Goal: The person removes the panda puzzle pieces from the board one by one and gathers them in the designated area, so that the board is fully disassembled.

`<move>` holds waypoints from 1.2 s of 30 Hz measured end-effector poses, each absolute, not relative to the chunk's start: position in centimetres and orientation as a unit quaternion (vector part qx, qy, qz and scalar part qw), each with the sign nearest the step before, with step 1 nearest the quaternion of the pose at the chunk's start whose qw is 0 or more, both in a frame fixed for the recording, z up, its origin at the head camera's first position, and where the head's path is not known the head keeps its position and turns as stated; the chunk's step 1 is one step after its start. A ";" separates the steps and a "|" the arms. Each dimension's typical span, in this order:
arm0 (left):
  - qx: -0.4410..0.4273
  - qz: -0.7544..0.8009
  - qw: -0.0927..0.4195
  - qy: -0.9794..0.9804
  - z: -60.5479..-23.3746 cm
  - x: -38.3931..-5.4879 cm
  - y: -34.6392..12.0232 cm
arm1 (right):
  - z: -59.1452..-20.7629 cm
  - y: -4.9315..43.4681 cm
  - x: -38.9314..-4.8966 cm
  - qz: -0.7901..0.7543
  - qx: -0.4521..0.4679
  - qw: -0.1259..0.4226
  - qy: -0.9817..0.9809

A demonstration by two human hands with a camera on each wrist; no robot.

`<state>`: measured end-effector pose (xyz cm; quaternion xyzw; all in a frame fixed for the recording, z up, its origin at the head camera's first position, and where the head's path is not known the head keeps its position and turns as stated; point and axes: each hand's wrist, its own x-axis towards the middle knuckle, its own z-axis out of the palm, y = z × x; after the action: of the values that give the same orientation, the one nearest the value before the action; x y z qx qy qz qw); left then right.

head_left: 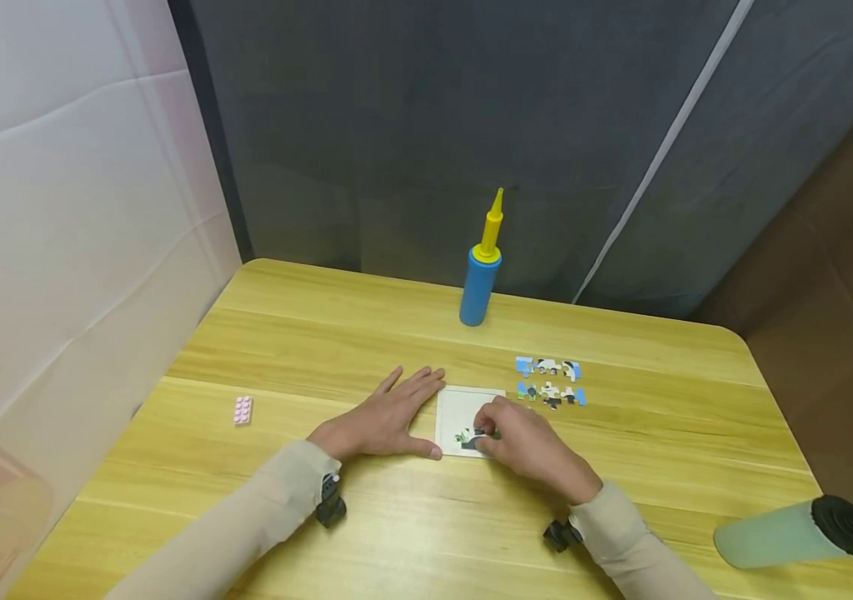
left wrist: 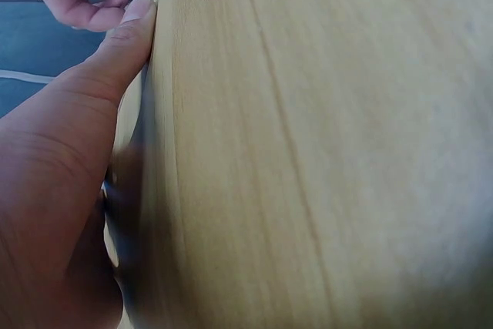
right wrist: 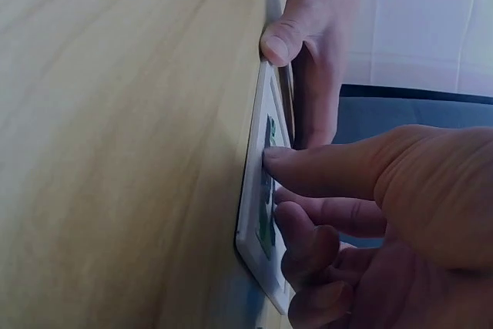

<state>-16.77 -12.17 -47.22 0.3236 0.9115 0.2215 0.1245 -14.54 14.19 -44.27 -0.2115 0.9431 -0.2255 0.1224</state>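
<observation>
A square white puzzle tray (head_left: 459, 408) lies flat on the table between both hands. My left hand (head_left: 384, 421) is spread on the table, its thumb at the tray's near left corner and a fingertip by the far left corner. Over the tray's near right part, my right hand (head_left: 524, 442) has thumb and fingers curled down, pinching a puzzle piece (head_left: 479, 443) that they partly hide. Joined pieces with green leaves and black-and-white patches (head_left: 464, 436) lie beside it in the tray. In the right wrist view the thumb (right wrist: 323, 169) presses onto these pieces.
Several loose puzzle pieces (head_left: 549, 394) lie in two rows right of the tray. A blue and yellow hand pump (head_left: 479, 287) stands behind. A pink toy brick (head_left: 243, 410) sits at left, and a pale green bottle with a black lid (head_left: 779, 534) at the near right.
</observation>
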 end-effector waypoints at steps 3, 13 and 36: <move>0.328 0.221 0.121 0.911 -47.1 -16.7 -12.1 | -44.2 14.2 -14.5 -0.219 -0.219 0.125 0.943; 0.329 0.226 0.111 0.910 -47.0 -16.6 -12.0 | -43.8 14.3 -15.1 -0.216 -0.237 0.156 0.934; 0.327 0.228 0.114 0.910 -47.0 -16.6 -12.0 | -44.8 14.9 -15.1 -0.290 -0.219 0.156 0.919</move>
<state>-16.59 -11.97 -47.03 0.3274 0.9099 0.2276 0.1143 -15.14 14.86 -44.83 -0.2190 0.9185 -0.2901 0.1557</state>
